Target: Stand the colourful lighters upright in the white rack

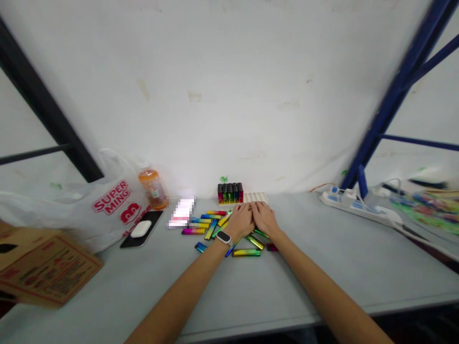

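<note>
My left hand (241, 220), with a watch (224, 238) at its wrist, and my right hand (263, 217) rest side by side, touching, at the front edge of a pale tray (258, 197) with small holes. Their fingertips are too small to make out, so what they hold, if anything, is hidden. Upright lighters with black tops (230, 193) fill the tray's left part in rows. Around and under my hands lie several loose multicoloured lighters, among them a yellow-green one (246, 252) in front and a pink-purple one (193, 231) to the left.
On the grey table (333, 272), a cardboard box (50, 267), a white plastic bag (111, 205), an orange bottle (153, 186), a white mouse (141, 229) on a dark device and a blurred bright rectangle (182, 212) stand or lie left. A power strip (360, 209) lies right.
</note>
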Available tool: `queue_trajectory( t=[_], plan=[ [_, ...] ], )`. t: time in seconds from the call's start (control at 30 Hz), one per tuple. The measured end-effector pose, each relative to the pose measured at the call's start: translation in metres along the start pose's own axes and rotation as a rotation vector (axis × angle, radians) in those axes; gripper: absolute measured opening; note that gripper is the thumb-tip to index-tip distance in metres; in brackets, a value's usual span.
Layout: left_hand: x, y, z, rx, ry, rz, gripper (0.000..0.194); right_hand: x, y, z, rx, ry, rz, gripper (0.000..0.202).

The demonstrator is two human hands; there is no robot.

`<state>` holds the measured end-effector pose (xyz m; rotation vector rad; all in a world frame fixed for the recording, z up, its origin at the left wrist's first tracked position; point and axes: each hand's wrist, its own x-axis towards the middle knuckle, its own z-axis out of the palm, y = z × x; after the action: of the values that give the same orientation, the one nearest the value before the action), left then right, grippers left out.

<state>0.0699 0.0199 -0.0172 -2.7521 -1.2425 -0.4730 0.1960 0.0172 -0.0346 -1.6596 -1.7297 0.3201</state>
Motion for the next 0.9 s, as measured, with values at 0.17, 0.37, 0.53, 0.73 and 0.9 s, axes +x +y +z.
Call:
queue_trajectory(
  t=[0.17,0.37,0.53,0.73,0.9],
  plan=[
    [-0.011,0.006,-0.012,0.015,0.064,-0.052,0.032,0.005,-0.006,-0.009,0.08,0.092,0.025,0.042],
    [-0.053,0.038,-0.012,0.005,0.11,-0.062,0.038,-0.028,0.0,-0.025,0.0,0.063,-0.063,0.036],
    [-0.061,0.041,-0.002,-0.041,0.063,-0.093,0.047,-0.037,-0.011,-0.012,-0.069,0.03,-0.066,0.036],
    [-0.042,0.025,-0.001,-0.005,0.038,-0.158,0.049,-0.01,-0.022,0.0,-0.108,-0.035,-0.05,0.035],
    [-0.044,0.023,-0.006,-0.005,0.085,-0.161,0.043,-0.004,-0.02,-0.001,-0.061,0.006,-0.098,0.035]
  ],
)
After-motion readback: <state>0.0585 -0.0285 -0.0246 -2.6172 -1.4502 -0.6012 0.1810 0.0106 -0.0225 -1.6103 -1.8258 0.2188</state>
